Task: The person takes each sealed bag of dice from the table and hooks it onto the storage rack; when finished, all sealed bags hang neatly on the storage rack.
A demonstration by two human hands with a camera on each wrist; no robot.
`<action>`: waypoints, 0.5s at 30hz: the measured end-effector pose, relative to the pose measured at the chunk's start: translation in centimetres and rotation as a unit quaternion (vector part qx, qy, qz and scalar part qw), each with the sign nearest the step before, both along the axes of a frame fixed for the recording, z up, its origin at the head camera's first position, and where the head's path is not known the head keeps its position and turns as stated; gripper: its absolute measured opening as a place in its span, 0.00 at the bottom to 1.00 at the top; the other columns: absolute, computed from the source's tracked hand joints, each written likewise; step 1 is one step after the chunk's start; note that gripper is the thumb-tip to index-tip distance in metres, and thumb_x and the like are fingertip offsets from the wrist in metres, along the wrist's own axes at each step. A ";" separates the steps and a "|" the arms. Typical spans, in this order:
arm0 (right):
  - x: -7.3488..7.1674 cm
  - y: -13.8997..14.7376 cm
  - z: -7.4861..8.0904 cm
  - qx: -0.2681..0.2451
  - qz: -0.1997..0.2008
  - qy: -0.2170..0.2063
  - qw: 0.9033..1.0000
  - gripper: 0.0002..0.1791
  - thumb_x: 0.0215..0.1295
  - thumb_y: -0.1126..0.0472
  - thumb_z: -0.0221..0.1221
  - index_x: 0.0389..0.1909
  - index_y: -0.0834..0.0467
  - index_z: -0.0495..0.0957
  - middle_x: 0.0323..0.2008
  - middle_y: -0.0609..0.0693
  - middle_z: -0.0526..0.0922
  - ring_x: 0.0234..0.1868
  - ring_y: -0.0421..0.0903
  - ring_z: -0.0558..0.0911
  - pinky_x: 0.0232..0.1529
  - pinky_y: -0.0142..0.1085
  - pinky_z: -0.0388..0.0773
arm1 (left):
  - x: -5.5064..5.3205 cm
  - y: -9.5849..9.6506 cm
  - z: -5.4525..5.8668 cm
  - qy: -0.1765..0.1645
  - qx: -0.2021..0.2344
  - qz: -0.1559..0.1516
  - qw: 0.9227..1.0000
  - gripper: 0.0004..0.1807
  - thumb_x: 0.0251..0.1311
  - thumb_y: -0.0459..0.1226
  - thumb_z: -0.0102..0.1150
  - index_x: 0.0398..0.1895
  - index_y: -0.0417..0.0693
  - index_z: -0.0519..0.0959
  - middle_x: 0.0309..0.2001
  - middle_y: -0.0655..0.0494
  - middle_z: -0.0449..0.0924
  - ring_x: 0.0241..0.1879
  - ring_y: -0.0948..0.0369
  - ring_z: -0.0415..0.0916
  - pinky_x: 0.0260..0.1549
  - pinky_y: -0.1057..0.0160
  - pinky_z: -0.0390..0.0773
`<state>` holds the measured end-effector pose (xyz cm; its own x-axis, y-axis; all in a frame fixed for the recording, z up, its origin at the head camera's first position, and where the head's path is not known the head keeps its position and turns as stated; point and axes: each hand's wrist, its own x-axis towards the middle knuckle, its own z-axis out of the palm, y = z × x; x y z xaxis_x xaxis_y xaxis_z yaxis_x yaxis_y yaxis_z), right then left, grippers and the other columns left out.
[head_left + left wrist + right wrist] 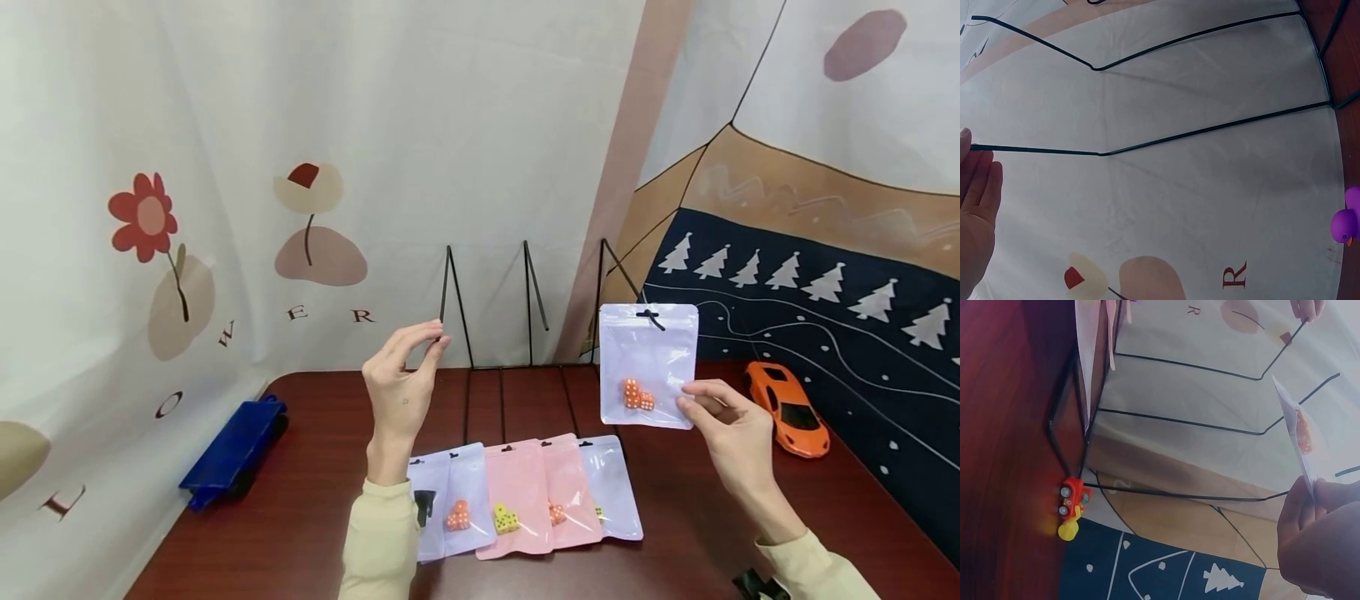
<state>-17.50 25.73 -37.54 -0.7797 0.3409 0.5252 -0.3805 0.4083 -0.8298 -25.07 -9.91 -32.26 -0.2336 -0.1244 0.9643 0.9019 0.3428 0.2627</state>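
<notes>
A black wire rack (529,333) with three upright hooks stands at the back of the dark red table (300,517). My left hand (437,337) pinches the tip of the leftmost hook (448,292); in the left wrist view the thumb (965,140) touches that wire's end (1035,150). A clear-fronted white pouch (648,358) with orange dice (637,394) hangs by its hole from the rightmost hook (649,317). My right hand (686,402) pinches its lower right corner. The right wrist view shows the pouch (1300,434) edge-on above that hand (1319,531).
Several flat pouches (525,496), white and pink, lie overlapping in a row near the front, each with dice inside. A blue plastic object (232,454) lies at the left edge, an orange toy car (787,408) at the right. Printed cloth hangs behind.
</notes>
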 end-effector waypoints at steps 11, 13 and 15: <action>-1.5 -0.4 0.5 -0.002 0.003 0.009 1.000 0.11 0.57 0.71 0.64 0.42 0.67 0.81 0.33 0.39 0.82 0.30 0.36 0.79 0.32 0.21 0.76 | 0.1 -0.1 0.1 0.002 -0.006 0.008 1.000 0.13 0.41 0.19 0.70 0.33 0.36 0.84 0.36 0.47 0.84 0.37 0.53 0.82 0.42 0.65 0.79; -1.7 -0.4 0.6 -0.006 0.004 0.013 1.000 0.11 0.57 0.72 0.64 0.42 0.67 0.81 0.32 0.39 0.83 0.29 0.37 0.78 0.31 0.21 0.76 | 0.1 -0.1 0.0 0.000 -0.007 0.006 1.000 0.13 0.42 0.20 0.70 0.33 0.36 0.84 0.37 0.47 0.84 0.38 0.53 0.82 0.42 0.65 0.79; -2.0 -0.5 0.7 -0.012 0.008 0.019 1.000 0.10 0.57 0.72 0.64 0.41 0.67 0.81 0.31 0.40 0.83 0.29 0.37 0.78 0.30 0.21 0.76 | 0.1 -0.1 0.0 -0.002 -0.007 0.005 1.000 0.12 0.43 0.21 0.70 0.33 0.36 0.84 0.37 0.48 0.84 0.38 0.54 0.82 0.42 0.65 0.79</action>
<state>-19.50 25.22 -36.89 -0.7647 0.3421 0.5460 -0.4181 0.3814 -0.8245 -24.96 -9.98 -32.29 -0.2362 -0.1137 0.9650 0.8976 0.3548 0.2615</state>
